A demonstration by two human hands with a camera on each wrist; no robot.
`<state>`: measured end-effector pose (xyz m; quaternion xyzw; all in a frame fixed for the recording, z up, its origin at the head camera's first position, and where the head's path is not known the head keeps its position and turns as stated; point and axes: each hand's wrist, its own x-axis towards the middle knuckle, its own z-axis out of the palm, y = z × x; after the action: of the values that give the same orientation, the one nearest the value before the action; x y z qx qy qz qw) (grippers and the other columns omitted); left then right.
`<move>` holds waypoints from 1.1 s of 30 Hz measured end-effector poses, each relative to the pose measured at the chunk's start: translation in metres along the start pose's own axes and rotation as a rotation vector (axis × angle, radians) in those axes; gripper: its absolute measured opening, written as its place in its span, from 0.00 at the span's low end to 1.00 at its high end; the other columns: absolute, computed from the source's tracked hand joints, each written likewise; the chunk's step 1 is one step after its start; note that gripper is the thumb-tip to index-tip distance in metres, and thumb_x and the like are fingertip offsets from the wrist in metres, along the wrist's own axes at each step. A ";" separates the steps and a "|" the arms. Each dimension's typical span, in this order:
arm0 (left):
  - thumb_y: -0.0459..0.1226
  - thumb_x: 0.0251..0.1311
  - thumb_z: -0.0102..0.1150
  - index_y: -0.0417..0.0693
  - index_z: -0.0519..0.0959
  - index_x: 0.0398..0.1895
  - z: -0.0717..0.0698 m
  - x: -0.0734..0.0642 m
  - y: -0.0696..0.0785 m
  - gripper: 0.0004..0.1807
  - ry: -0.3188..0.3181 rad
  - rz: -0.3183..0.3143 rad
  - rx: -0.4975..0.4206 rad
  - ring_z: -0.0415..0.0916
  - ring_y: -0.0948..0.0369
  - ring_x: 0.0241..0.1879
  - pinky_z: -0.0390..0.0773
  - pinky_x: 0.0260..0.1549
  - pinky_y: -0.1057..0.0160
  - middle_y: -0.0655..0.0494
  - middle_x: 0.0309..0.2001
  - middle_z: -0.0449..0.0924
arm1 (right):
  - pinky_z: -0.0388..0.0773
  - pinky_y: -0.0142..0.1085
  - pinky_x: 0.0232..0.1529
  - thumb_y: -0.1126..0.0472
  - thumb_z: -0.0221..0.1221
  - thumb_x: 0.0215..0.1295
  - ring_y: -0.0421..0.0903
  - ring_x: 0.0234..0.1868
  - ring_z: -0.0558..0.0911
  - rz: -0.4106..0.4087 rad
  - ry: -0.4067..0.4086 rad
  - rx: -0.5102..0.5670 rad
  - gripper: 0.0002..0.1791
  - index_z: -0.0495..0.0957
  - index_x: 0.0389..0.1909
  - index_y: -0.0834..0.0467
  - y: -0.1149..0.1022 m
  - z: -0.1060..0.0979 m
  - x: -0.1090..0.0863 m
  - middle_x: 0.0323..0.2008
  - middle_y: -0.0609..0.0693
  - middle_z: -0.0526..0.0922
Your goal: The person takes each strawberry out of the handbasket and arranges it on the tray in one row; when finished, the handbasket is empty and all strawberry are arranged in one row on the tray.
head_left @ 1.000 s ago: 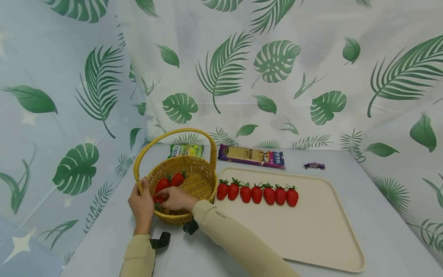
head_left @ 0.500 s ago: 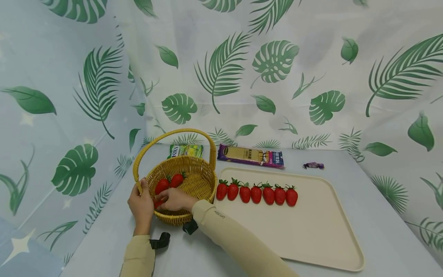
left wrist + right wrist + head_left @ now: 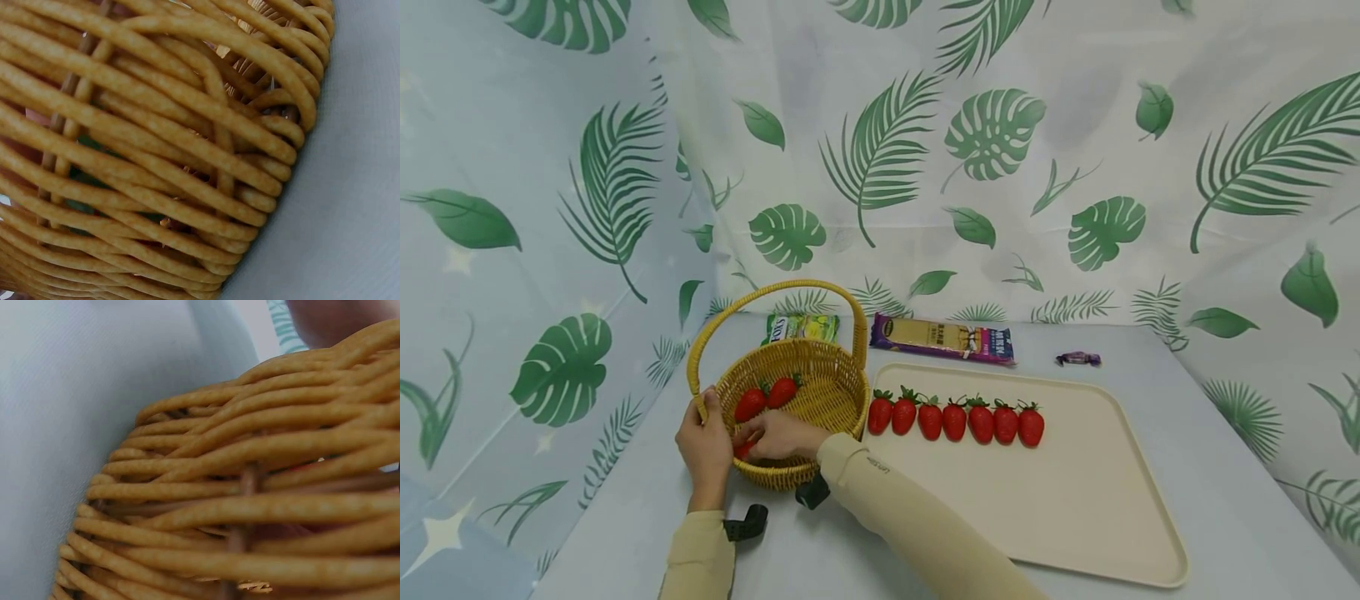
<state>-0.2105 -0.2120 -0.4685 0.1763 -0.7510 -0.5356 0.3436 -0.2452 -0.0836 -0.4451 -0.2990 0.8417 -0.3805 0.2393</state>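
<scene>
A yellow wicker basket (image 3: 831, 400) with a tall handle stands on the left of the table. My left hand (image 3: 706, 442) grips the basket at the left foot of its handle. Inside, near the front left wall, my right hand (image 3: 778, 435) holds a strawberry (image 3: 743, 449), mostly covered by the fingers. Behind that hand two more strawberries (image 3: 767, 397) lie in the basket. Both wrist views are filled by the basket's woven wall (image 3: 156, 125), which hides most of what is within; in the right wrist view the weave (image 3: 281, 506) also covers the fingers.
Right of the basket lies a beige tray (image 3: 1037, 508), with a row of several strawberries (image 3: 955, 421) along its back left. Behind stand a green candy packet (image 3: 802, 328) and a long purple-gold package (image 3: 943, 338). A small purple wrapped candy (image 3: 1078, 358) lies at the back right.
My right hand has lowered the strawberry slightly against the basket's front left, so less of it shows. The left hand keeps its grip, and the tray's row is unchanged.
</scene>
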 end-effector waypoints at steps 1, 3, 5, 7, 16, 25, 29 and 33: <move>0.51 0.73 0.47 0.39 0.79 0.58 0.000 0.000 0.000 0.26 0.000 -0.001 -0.001 0.76 0.49 0.46 0.66 0.39 0.61 0.41 0.53 0.81 | 0.74 0.30 0.39 0.65 0.65 0.58 0.38 0.40 0.78 0.000 -0.003 0.010 0.16 0.85 0.48 0.52 0.000 0.000 -0.001 0.41 0.44 0.85; 0.52 0.73 0.47 0.40 0.79 0.58 -0.001 0.000 0.000 0.26 0.000 -0.002 0.001 0.75 0.50 0.45 0.66 0.38 0.62 0.41 0.53 0.81 | 0.74 0.31 0.38 0.66 0.65 0.58 0.38 0.39 0.78 0.002 -0.005 0.030 0.16 0.85 0.47 0.52 0.000 0.000 -0.002 0.41 0.43 0.84; 0.52 0.73 0.47 0.39 0.79 0.58 0.000 0.001 0.000 0.27 -0.001 -0.001 0.004 0.75 0.50 0.45 0.66 0.39 0.62 0.40 0.53 0.81 | 0.74 0.31 0.37 0.68 0.64 0.57 0.39 0.38 0.76 0.013 0.001 0.058 0.16 0.85 0.47 0.53 0.000 -0.002 -0.004 0.40 0.43 0.83; 0.52 0.73 0.47 0.39 0.79 0.58 0.000 0.001 0.000 0.27 -0.001 0.000 0.008 0.75 0.49 0.46 0.66 0.40 0.61 0.40 0.54 0.80 | 0.73 0.31 0.37 0.69 0.64 0.57 0.39 0.37 0.75 0.023 0.014 0.086 0.16 0.85 0.46 0.54 0.001 -0.003 -0.005 0.40 0.43 0.82; 0.52 0.72 0.48 0.38 0.78 0.59 0.000 0.001 0.001 0.28 -0.012 -0.030 -0.014 0.74 0.46 0.55 0.68 0.54 0.46 0.40 0.56 0.79 | 0.72 0.32 0.36 0.68 0.62 0.55 0.42 0.36 0.73 0.044 0.104 0.247 0.20 0.81 0.52 0.59 -0.001 -0.011 -0.017 0.42 0.47 0.82; 0.51 0.73 0.48 0.38 0.79 0.56 0.000 0.001 0.002 0.26 0.010 -0.018 -0.010 0.75 0.44 0.53 0.68 0.48 0.50 0.39 0.53 0.80 | 0.75 0.35 0.38 0.66 0.61 0.58 0.43 0.35 0.75 0.040 0.145 0.342 0.17 0.83 0.50 0.55 0.007 -0.035 -0.039 0.42 0.46 0.80; 0.53 0.72 0.47 0.38 0.79 0.57 -0.001 0.000 0.002 0.28 -0.001 -0.009 -0.013 0.75 0.44 0.54 0.68 0.49 0.48 0.38 0.54 0.80 | 0.78 0.45 0.44 0.66 0.60 0.58 0.44 0.35 0.77 -0.013 0.169 0.419 0.17 0.83 0.50 0.56 0.011 -0.046 -0.052 0.44 0.47 0.81; 0.52 0.72 0.47 0.39 0.79 0.58 -0.001 0.000 0.002 0.28 -0.005 -0.016 -0.019 0.75 0.45 0.54 0.68 0.49 0.49 0.39 0.54 0.80 | 0.78 0.49 0.49 0.65 0.59 0.62 0.47 0.40 0.81 -0.060 0.189 0.463 0.16 0.84 0.50 0.55 0.016 -0.056 -0.066 0.47 0.47 0.81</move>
<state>-0.2095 -0.2120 -0.4666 0.1775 -0.7454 -0.5458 0.3391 -0.2392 -0.0020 -0.4127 -0.2240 0.7417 -0.5963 0.2101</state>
